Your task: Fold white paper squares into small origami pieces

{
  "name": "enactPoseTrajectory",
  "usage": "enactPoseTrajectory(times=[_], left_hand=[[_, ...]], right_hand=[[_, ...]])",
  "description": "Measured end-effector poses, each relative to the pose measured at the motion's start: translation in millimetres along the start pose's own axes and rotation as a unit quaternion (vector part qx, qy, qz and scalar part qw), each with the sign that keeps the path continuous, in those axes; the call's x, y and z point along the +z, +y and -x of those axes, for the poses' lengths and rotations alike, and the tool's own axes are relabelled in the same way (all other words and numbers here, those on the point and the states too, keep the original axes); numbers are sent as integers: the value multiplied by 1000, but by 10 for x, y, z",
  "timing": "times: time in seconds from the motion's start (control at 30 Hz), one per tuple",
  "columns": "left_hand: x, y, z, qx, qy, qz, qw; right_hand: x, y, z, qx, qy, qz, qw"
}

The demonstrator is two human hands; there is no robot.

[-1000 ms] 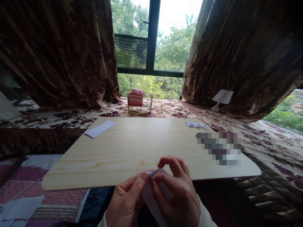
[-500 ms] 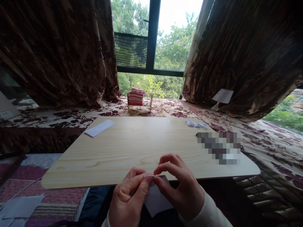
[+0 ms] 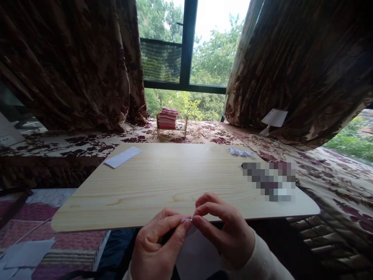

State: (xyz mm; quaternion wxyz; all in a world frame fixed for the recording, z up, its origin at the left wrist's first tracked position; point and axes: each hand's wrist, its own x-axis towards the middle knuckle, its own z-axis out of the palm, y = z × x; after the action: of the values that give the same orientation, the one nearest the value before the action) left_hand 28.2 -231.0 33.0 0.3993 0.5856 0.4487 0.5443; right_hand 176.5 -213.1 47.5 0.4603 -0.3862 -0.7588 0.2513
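Observation:
My left hand and my right hand meet just in front of the near edge of a light wooden table. Both pinch the top edge of a folded piece of white paper, which hangs down between them below the tabletop. Thumb and forefinger of each hand press together at the paper's upper corner. The lower part of the paper is partly hidden by my hands.
A white paper strip lies at the table's far left. A crumpled folded paper lies at the far right, next to a blurred-out patch. A small wooden rack with striped cloth stands by the window. Loose sheets lie lower left.
The paper has turned and dropped lower between my hands. My fingers moved from gripping its folded tip to pinching a thin upper edge, with the hands drawn slightly nearer.

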Motion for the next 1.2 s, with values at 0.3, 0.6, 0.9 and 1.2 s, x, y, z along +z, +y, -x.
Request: enactPoseTrajectory(times=[0.3,0.6,0.9,1.2], left_hand=[[-133,-41,6,173,-20,-180,968],[-146,30,-19,343,-23,-319,883],[-326,-2,44,347,35,-326,879],[-225,138,-14,380,44,-353,854]], right_hand=[[-63,117,37,-51,-24,27,998],[-111,-10,-33,-153,-23,107,982],[-231,66,176,-257,127,238,928],[-196,31,259,-293,119,299,900]])
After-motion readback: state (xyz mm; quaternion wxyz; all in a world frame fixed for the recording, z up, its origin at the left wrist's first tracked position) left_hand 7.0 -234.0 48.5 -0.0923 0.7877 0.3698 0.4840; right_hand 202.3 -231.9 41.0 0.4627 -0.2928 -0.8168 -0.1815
